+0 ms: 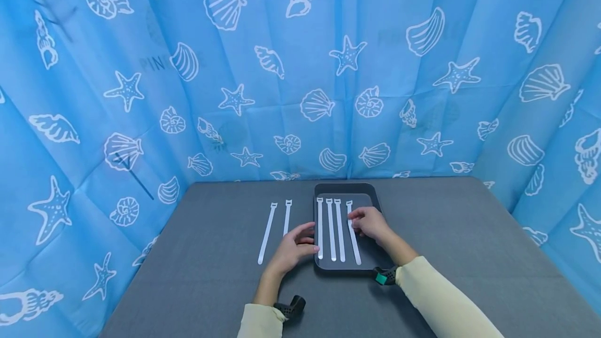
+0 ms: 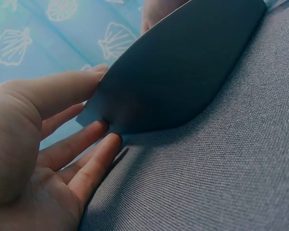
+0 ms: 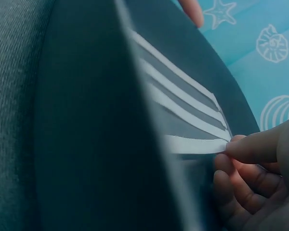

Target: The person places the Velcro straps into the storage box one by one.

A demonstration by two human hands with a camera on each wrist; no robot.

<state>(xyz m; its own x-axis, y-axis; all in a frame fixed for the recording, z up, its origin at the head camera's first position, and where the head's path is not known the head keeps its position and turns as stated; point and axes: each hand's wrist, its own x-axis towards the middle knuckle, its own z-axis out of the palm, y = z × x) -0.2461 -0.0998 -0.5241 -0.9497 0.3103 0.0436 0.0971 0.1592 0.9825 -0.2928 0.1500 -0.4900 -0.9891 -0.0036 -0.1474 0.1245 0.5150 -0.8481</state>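
Pale yellow sleeves point(image 1: 436, 296) come in from the near edge of the grey table point(image 1: 469, 233), each wrist carrying a small dark camera. Ahead of them sits a dark tray point(image 1: 371, 262) holding four white straps laid side by side, running near to far. At the tray's left edge the left hand point(image 1: 293, 249) rests with its fingers point(image 2: 94, 161) straight and relaxed, their tips touching the tray's outer wall; it grips nothing. Over the tray, the right hand point(image 1: 371, 221) pinches the rightmost strap point(image 1: 354, 241) near its far end; the right wrist view shows the fingertips point(image 3: 253, 149) closed on the white band, which seems slightly raised there, though the angle is poor. Left of the tray, two more white straps point(image 1: 266, 233) lie on the table, near each other. Blue cloth printed with shells and starfish point(image 1: 347, 56) walls the table on the left, far and right sides.
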